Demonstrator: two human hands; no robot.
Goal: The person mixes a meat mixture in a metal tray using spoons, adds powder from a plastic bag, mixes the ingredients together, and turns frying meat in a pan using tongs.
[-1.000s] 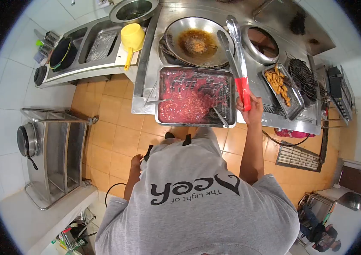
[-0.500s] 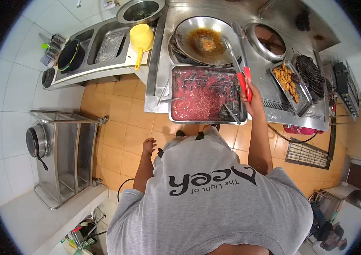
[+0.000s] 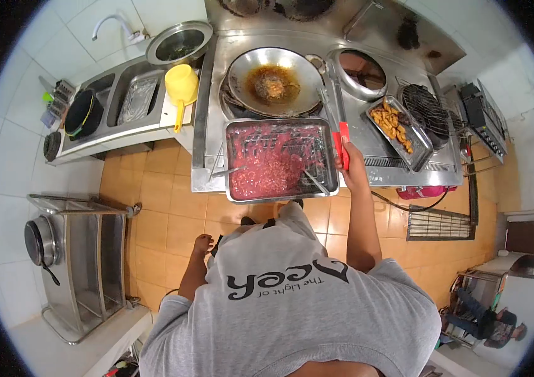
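My right hand (image 3: 354,166) grips the red handles of a pair of metal tongs (image 3: 343,139). The tongs point away from me, their metal arms lying by the right rim of a wok (image 3: 251,63). In that wok a brown clump of food (image 3: 274,88) sits in oil. In front of it, a metal tray (image 3: 331,169) holds a reddish wet mixture (image 3: 264,169), with a utensil handle sticking out at each side. Low at my left side hangs my left hand (image 3: 203,244), its fingers loosely bent and apart, holding nothing.
To the right, a tray (image 3: 419,157) of browned fried pieces stands beside a black grill rack (image 3: 424,110). Behind is a round steel pot (image 3: 362,74). A yellow dipper (image 3: 181,85) rests by the sinks at left. A metal cart (image 3: 85,264) stands left; another person (image 3: 499,330) is at far right.
The view has shifted, so the stove and trays appear lower and further left. My right hand still holds the tongs, now angled slightly differently; my left hand stays low.
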